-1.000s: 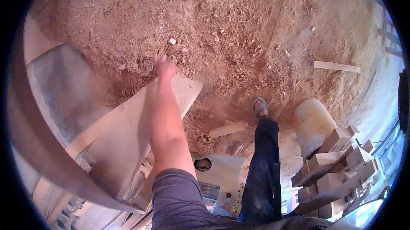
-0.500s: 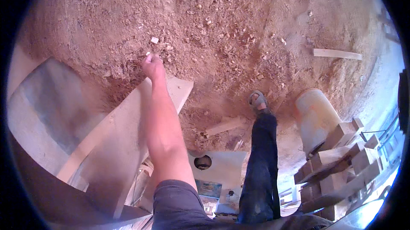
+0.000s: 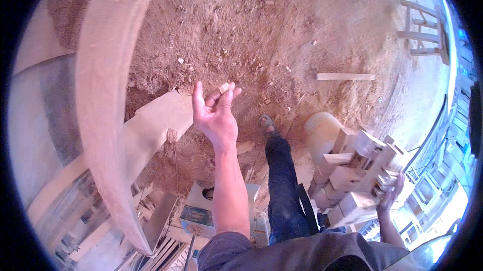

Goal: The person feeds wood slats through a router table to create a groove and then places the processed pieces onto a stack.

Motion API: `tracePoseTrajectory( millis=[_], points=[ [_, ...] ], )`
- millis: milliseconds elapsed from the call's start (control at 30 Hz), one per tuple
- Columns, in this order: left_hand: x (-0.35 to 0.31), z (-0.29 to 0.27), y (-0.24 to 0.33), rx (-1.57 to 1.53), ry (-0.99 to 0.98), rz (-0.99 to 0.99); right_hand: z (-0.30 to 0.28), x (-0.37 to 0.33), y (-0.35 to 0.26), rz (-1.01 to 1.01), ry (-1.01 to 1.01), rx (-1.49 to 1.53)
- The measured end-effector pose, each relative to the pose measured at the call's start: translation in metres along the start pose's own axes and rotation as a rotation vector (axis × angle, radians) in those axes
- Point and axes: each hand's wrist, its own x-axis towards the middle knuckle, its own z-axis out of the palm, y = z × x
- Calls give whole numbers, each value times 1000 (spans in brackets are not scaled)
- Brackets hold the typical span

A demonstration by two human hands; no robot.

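My left hand (image 3: 216,115) is raised above the debris-covered floor, its arm reaching forward from the lower edge. A small pale wood offcut (image 3: 224,89) is pinched between its fingers. At the lower right, my right hand (image 3: 392,193) lies along the outer side of a tilted pile of wooden blocks (image 3: 352,178), fingers against the wood; part of its grip is hidden. Just left of and beyond my left hand, another small offcut (image 3: 180,60) lies among the shavings.
A long, wide board (image 3: 103,95) crosses the left side, with a pale panel (image 3: 161,112) beside it. A dusty bucket (image 3: 322,127) stands behind the blocks. Farther off are a wooden strip (image 3: 346,76) and a wooden frame (image 3: 425,34). My sandalled foot (image 3: 266,122) is on the floor.
My left hand has risen from the floor with the offcut and turned. The view has shifted, bringing the long board, the pile of blocks and my right hand further in.
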Motion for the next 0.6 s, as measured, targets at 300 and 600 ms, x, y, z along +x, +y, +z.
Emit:
tracePoseTrajectory(
  millis=[300, 600],
  points=[
    [-219, 0, 154, 550, 53, 945, -13, -1, -2, -124, 114, -19],
    [-521, 5, 269, 789, 68, 1364, -4, -3, 11, -98, 188, 152]
  ],
)
